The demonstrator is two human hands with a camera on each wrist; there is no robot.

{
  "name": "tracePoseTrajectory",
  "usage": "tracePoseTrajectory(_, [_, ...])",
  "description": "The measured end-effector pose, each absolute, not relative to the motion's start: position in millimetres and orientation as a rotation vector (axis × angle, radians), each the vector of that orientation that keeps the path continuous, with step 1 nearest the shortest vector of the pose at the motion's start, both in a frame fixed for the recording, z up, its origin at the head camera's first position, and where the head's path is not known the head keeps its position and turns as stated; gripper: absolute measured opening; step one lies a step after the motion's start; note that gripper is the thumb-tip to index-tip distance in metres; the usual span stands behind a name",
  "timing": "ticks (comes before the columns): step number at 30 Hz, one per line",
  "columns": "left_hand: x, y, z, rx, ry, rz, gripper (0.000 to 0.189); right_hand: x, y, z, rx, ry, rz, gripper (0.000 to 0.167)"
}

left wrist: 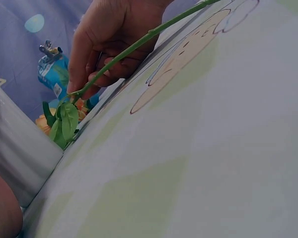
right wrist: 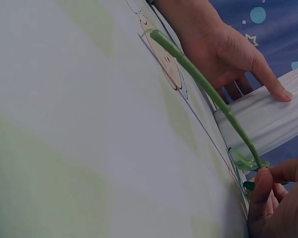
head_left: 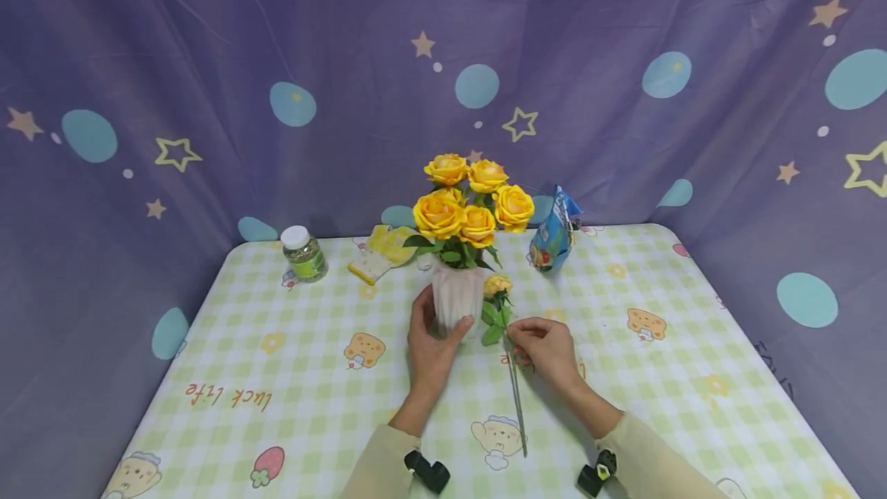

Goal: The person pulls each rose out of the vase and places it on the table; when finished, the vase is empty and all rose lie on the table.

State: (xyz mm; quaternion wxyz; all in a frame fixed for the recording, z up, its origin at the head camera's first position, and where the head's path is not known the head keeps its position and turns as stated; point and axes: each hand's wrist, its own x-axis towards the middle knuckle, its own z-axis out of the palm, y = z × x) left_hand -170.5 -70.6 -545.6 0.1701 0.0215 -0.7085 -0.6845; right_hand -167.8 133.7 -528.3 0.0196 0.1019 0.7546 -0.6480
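Observation:
A white fluted vase (head_left: 457, 297) stands upright on the table, filled with several yellow roses (head_left: 440, 214). My left hand (head_left: 431, 353) holds the vase from its left side, thumb across the front; in the right wrist view that thumb lies along the vase wall (right wrist: 260, 119). To the right of the vase is a single yellow rose (head_left: 497, 286), its bloom pointing away from me. My right hand (head_left: 547, 349) pinches its green stem (left wrist: 134, 47) just below the leaves (left wrist: 67, 120) between thumb and forefinger. The stem's bare end points toward me.
A white-lidded jar (head_left: 305, 256) stands at the back left. Yellow and white gloves (head_left: 383, 251) lie behind the vase's left side. A blue snack bag (head_left: 553, 237) with a clip stands at the back right. A checked cloth (head_left: 291, 314) covers the table; a purple curtain hangs behind.

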Motion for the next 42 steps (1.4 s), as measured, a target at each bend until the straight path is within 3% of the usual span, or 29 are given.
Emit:
tracePoseTrajectory(8, [-170.7, -71.7, -545.4, 0.071, -2.018, -1.944, 0.081, -168.1, 135.0, -531.0, 0.318, 2.383, -1.970, 0.008])
tracePoseTrajectory(42, [-170.6, -71.0, -544.9, 0.073, -2.019, -1.935, 0.081, -170.2, 140.4, -517.1, 0.193, 2.555, -2.039, 0.008])
